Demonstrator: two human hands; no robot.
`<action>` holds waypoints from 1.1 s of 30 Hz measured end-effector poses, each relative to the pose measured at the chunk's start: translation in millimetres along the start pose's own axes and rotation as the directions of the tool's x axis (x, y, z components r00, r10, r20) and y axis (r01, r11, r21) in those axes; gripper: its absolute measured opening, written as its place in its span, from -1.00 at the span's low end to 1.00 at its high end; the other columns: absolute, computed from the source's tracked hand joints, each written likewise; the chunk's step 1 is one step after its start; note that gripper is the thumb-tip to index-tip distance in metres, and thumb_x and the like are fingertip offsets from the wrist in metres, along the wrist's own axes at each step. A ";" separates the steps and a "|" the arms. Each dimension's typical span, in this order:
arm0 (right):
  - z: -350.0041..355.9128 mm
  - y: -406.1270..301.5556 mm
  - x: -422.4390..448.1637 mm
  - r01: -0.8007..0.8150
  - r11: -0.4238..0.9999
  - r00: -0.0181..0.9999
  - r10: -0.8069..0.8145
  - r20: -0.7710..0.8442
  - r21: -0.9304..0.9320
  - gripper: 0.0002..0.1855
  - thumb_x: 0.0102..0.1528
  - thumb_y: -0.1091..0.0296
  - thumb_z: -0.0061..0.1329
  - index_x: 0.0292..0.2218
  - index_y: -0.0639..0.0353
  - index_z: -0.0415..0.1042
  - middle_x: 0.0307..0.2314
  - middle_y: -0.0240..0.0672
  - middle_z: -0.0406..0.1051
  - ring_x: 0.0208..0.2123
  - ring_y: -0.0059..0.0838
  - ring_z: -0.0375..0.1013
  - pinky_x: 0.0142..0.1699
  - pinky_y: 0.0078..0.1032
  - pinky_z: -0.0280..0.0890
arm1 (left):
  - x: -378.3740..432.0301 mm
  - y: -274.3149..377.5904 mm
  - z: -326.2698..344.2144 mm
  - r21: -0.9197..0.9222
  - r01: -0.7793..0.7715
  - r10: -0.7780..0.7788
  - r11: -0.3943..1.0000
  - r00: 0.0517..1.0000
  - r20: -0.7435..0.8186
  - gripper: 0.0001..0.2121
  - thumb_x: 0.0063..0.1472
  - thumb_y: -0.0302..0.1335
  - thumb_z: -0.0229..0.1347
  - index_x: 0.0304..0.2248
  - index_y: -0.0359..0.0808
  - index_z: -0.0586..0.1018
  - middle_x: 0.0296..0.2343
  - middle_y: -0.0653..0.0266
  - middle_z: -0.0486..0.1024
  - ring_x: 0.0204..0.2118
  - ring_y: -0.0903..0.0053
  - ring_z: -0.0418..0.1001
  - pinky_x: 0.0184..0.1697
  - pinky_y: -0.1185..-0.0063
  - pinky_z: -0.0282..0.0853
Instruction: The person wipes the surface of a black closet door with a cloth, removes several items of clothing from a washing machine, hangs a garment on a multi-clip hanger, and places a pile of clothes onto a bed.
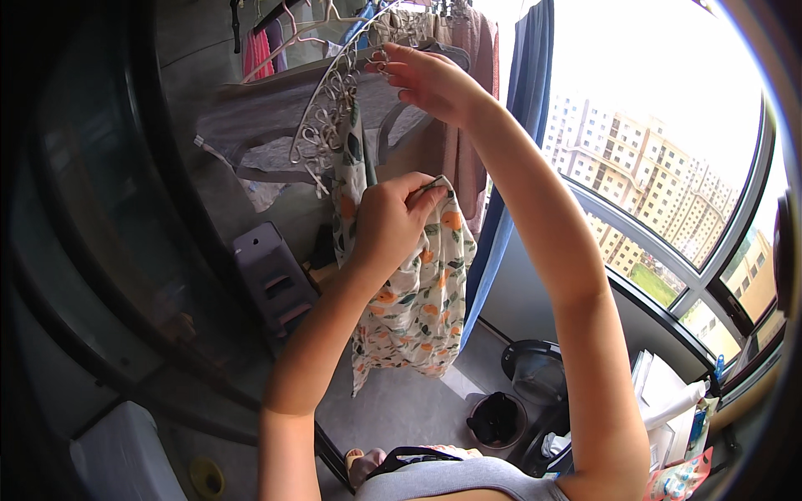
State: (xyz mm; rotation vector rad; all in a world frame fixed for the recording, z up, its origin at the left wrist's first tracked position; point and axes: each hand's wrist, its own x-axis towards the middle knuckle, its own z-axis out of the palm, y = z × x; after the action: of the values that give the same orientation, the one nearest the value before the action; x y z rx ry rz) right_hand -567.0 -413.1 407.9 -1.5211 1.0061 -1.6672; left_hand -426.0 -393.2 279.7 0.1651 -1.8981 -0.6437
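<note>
A white cloth printed with orange fruit and green leaves (413, 294) hangs before me. My left hand (398, 216) pinches its upper edge between thumb and fingers. Part of the cloth hangs from a metal drying rack with many clips (322, 119), just left of that hand. My right hand (416, 78) is raised at the rack, its fingers around or touching small clips; their exact hold is unclear. Behind the rack hangs a grey garment with straps (288, 106).
A blue curtain (529, 81) and a window frame (651, 235) stand to the right. A purple plastic stool (272, 275) is at the left. Basins, one with black cloth (495, 418), sit on the floor beside papers and bags. Pink towels (467, 144) hang behind my right hand.
</note>
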 end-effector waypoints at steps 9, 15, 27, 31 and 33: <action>-27.5 -5.8 10.1 0.117 0.947 0.991 -0.130 0.023 0.300 -0.78 0.01 0.27 -0.03 -0.27 0.10 0.38 -0.40 -0.43 0.41 -0.50 -0.73 0.28 -0.44 -0.81 0.20 | 21.5 13.4 -11.0 0.066 -0.058 0.067 0.996 0.988 -0.137 -0.83 0.04 -0.44 0.11 -0.43 -0.41 0.53 -0.74 0.43 0.36 -0.71 0.82 0.16 -0.65 0.75 0.08; -37.5 -20.2 -6.0 0.143 0.990 0.989 -0.144 -0.021 -0.008 -0.73 0.06 0.31 -0.09 -0.20 0.19 0.36 -0.34 -0.38 0.40 -0.46 -0.69 0.31 -0.34 -0.76 0.29 | 44.8 18.2 -10.1 0.075 -0.067 0.082 0.995 0.973 -0.214 -0.81 0.05 -0.41 0.11 -0.44 -0.40 0.53 -0.74 0.46 0.34 -0.71 0.84 0.14 -0.67 0.76 0.05; -3.9 -36.4 -3.3 0.100 0.948 0.989 -0.129 -0.077 -0.302 -0.75 0.03 0.33 -0.06 -0.21 0.11 0.42 -0.35 -0.49 0.38 -0.39 -0.72 0.29 -0.32 -0.79 0.25 | 78.0 8.4 -30.8 -0.113 -0.084 0.045 0.990 0.950 -0.309 -0.79 0.05 -0.40 0.12 -0.38 -0.39 0.52 -0.60 0.47 0.43 -0.57 0.86 0.26 -0.54 0.81 0.16; 5.4 -24.5 5.3 0.074 0.967 0.991 -0.098 -0.090 -0.244 -0.79 0.00 0.38 -0.03 -0.25 0.10 0.46 -0.40 -0.51 0.38 -0.42 -0.77 0.27 -0.39 -0.83 0.20 | 78.7 0.1 -35.7 -0.134 -0.135 0.091 0.982 0.952 -0.292 -0.78 0.04 -0.39 0.13 -0.38 -0.40 0.53 -0.61 0.45 0.44 -0.56 0.84 0.28 -0.52 0.80 0.19; 7.6 -24.9 7.4 0.084 0.966 0.993 -0.103 -0.064 -0.245 -0.76 -0.09 0.33 0.06 -0.32 0.17 0.46 -0.47 -0.47 0.38 -0.43 -0.74 0.30 -0.41 -0.78 0.22 | 75.1 0.9 -35.6 -0.037 -0.101 0.085 0.994 0.949 -0.304 -0.78 0.04 -0.39 0.13 -0.39 -0.40 0.53 -0.61 0.45 0.44 -0.57 0.83 0.28 -0.52 0.79 0.19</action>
State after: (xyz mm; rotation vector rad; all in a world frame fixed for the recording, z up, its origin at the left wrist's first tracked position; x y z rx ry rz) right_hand -559.6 -408.2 433.5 -1.6950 1.2328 -1.7293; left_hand -425.4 -435.1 351.4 0.1318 -1.5827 -0.5688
